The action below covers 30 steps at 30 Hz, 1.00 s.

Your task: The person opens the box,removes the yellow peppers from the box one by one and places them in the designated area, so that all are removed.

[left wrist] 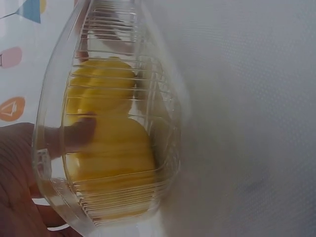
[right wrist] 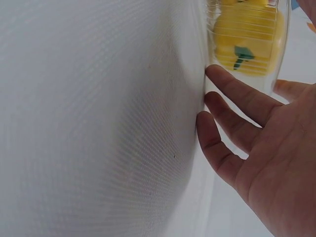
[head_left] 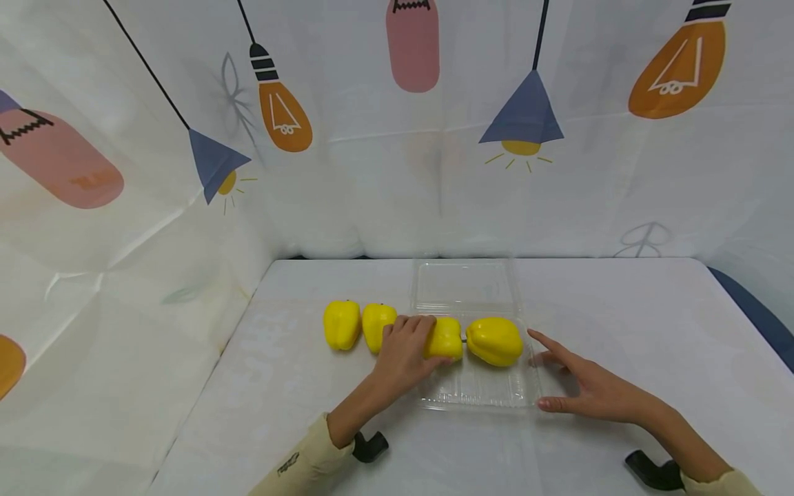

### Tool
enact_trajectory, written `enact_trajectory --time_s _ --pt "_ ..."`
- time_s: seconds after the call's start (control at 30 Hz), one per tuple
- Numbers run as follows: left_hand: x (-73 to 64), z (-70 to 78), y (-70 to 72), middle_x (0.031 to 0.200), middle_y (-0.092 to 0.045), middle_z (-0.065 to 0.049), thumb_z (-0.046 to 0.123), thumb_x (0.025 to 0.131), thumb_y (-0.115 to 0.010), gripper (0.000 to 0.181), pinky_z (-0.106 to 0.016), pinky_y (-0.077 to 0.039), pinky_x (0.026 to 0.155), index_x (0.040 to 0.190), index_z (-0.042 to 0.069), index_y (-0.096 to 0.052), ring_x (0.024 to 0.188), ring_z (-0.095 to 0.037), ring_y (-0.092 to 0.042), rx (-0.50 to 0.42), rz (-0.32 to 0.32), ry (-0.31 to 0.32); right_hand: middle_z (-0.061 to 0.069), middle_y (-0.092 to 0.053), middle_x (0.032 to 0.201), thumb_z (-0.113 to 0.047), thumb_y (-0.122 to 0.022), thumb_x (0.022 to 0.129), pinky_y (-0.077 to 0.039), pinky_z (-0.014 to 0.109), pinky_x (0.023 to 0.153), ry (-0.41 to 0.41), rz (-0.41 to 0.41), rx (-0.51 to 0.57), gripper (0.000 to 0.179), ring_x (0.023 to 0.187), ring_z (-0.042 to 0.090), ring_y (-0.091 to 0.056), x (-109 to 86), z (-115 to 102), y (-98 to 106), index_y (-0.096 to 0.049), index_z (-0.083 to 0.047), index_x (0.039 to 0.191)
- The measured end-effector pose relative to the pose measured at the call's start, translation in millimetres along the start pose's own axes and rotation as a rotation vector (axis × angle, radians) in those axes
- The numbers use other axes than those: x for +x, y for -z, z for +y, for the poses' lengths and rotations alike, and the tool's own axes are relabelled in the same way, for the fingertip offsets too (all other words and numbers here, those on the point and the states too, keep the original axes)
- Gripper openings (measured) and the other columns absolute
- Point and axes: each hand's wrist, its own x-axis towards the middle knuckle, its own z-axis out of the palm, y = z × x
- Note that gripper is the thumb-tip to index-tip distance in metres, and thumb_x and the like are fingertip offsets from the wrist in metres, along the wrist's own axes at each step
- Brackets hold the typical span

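Note:
A clear plastic clamshell container (head_left: pixel 477 394) lies with its lid (head_left: pixel 462 284) folded back, away from the person. Inside it sit two yellow bell peppers. My left hand (head_left: pixel 403 348) grips the left yellow bell pepper (head_left: pixel 445 339) from above. Through the container wall in the left wrist view, the thumb shows against that pepper (left wrist: pixel 116 158). The other yellow bell pepper (head_left: pixel 495 342) lies on its side to the right. Beside the container's right wall, my right hand (head_left: pixel 589 386) is spread open and holds nothing, its lower fingertips (right wrist: pixel 208 123) at the tabletop.
Two more yellow bell peppers, one at the far left (head_left: pixel 342 325) and one (head_left: pixel 375 324) partly behind the left hand, rest on the white table (head_left: pixel 279 386). A white sheet (head_left: pixel 384 186) printed with lamps hangs behind and at the left. Black wrist pieces (head_left: pixel 371 448) show near both sleeves.

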Motion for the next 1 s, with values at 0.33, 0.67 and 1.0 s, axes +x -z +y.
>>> enact_trajectory --time_s 0.33,0.67,1.0 --pt "0.6 -0.2 2.0 0.12 -0.061 -0.005 0.05 0.077 -0.082 0.067 -0.04 -0.038 0.088 0.125 0.011 -0.057 0.109 -0.024 -0.054 -0.046 -0.01 -0.003 -0.001 -0.058 0.132 -0.047 -0.076 0.084 -0.05 0.047 0.089 -0.001 -0.01 0.016 0.101 0.118 0.031 -0.055 -0.2 2 -1 -0.011 -0.028 0.159" --pt "0.6 1.8 7.9 0.118 -0.058 -0.004 0.05 0.076 -0.082 0.067 -0.038 -0.038 0.087 0.125 0.012 -0.056 0.104 -0.021 -0.051 -0.081 0.027 -0.014 0.0 -0.058 0.131 -0.047 -0.076 0.084 -0.05 0.049 0.089 -0.004 -0.008 0.01 0.101 0.118 0.031 -0.056 -0.3 1 -2 -0.011 -0.027 0.158" --pt "-1.1 4.2 15.6 0.119 -0.055 -0.007 0.048 0.077 -0.082 0.067 -0.039 -0.041 0.089 0.126 0.011 -0.055 0.105 -0.022 -0.05 -0.141 0.056 0.014 -0.002 -0.058 0.131 -0.048 -0.076 0.084 -0.05 0.046 0.089 0.0 -0.004 0.0 0.101 0.116 0.03 -0.056 -0.1 0 -1 -0.011 -0.026 0.159"
